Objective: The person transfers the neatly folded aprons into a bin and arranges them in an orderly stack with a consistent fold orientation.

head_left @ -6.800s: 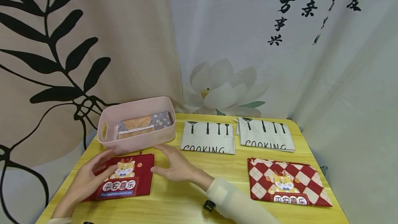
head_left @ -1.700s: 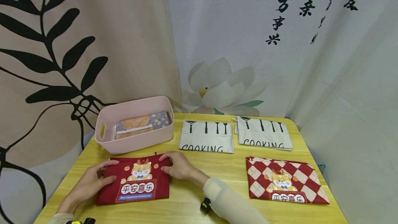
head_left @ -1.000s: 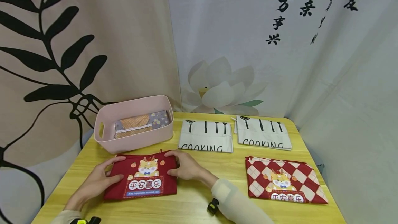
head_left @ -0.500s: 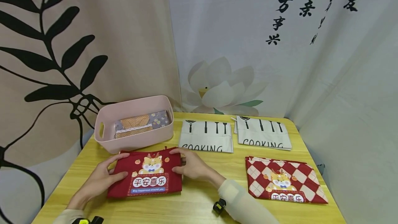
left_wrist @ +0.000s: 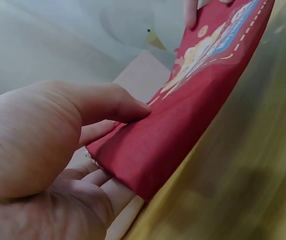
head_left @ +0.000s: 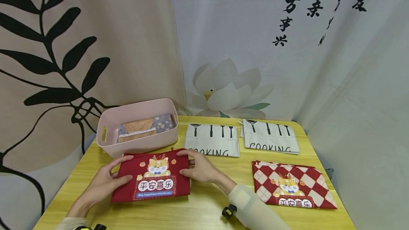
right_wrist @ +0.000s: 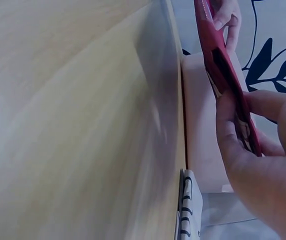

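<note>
A folded red apron (head_left: 150,176) with a cartoon animal and white lettering is held a little above the table in front of the pink basket. My left hand (head_left: 103,180) grips its left end, thumb on top and the other fingers beneath, as the left wrist view shows. At the opposite end, my right hand (head_left: 201,168) pinches the edge between thumb and fingers. In the right wrist view the apron (right_wrist: 223,65) appears edge-on, with its folded layers visible. The underside is hidden in the head view.
Behind the apron stands the pink basket (head_left: 137,148), with a blue floral and orange folded cloth (head_left: 145,127) inside. Two white folded COOKING cloths (head_left: 211,137) lie at the back. A red-and-white checked folded cloth (head_left: 292,185) lies on the right of the yellow table (head_left: 220,191).
Both hands, spread around the apron 6.8 s ago, have moved it rightward along the table. In the last second it has risen slightly and now covers part of the nearer COOKING cloth's corner.
</note>
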A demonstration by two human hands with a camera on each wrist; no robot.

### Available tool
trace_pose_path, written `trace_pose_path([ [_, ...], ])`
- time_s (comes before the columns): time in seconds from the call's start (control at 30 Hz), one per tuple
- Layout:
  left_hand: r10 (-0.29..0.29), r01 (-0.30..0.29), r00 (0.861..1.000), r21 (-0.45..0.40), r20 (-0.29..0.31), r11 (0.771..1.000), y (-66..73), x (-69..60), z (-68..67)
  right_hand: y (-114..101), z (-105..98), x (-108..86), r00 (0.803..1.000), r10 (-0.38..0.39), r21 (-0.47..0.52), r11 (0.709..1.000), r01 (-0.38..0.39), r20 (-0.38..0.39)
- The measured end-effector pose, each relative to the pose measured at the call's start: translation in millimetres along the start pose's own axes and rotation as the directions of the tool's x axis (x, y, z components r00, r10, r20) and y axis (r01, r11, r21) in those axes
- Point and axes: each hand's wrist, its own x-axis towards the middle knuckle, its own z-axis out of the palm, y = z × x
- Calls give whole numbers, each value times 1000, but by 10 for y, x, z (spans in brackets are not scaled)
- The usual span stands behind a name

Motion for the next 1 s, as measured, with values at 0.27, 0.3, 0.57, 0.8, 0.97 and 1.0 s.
trace_pose_path([
  [0.27,15,-15,1000,-24,-13,1000,106,-26,31,-69,-103,-28,1000,-25,32,999,25,-11],
  [0.3,19,-19,1000,-26,-15,999,120,-28,32,-81,-118,-31,1000,-28,39,999,29,-12],
  [0.57,37,-38,999,-32,-24,999,211,-18,34,-141,-214,-43,999,-38,77,996,38,-1],
  [0.8,49,-50,998,-20,-36,999,262,-16,42,-210,-255,-54,999,-50,87,995,51,-17],
  [0.97,82,-82,995,-2,-51,997,324,-7,29,-283,-296,-40,998,-55,98,994,57,-25],
  [1.0,93,-93,994,2,-52,996,331,1,26,-299,-306,-38,998,-53,103,993,56,-27],
])
